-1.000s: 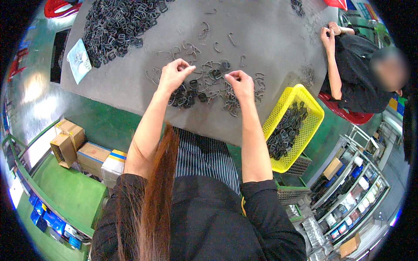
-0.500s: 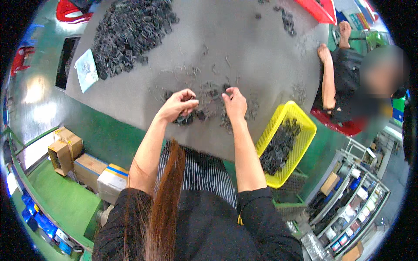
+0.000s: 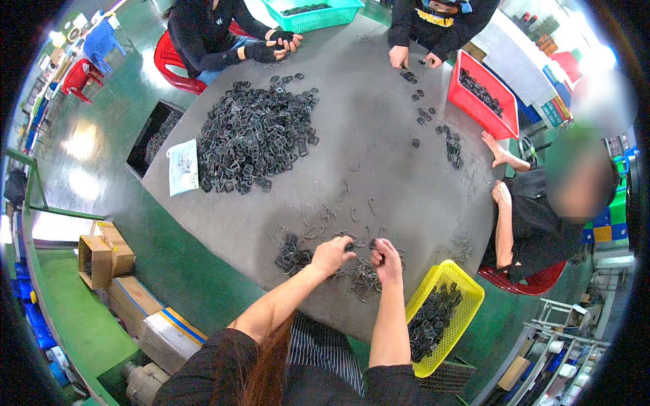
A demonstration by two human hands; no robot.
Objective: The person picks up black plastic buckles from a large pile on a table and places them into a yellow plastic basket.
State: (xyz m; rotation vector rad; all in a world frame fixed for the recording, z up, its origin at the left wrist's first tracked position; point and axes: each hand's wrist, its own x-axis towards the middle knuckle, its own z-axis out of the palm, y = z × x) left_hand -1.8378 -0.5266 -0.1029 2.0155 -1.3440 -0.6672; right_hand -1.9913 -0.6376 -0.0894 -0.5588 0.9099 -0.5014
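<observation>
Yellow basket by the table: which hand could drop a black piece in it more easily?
Probably the right hand: the yellow basket sits just off its side, while the left hand lies farther away.

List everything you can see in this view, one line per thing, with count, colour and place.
Table: one, grey, centre.
Big clip heap: one, black, table's far left.
Small clip pile: one, black, beside the left hand.
Wire hooks: many, grey, scattered beyond the hands.
Yellow basket: one, holds black clips, near right edge.
Red basket: one, far right edge.
Teal basket: one, far edge.
Paper packet: one, pale, left of the heap.
Cardboard boxes: several, brown, floor at left.
Co-workers: three, dark clothes, far and right sides.
Left hand: closed grip among clips.
Right hand: pinching a small piece.
</observation>
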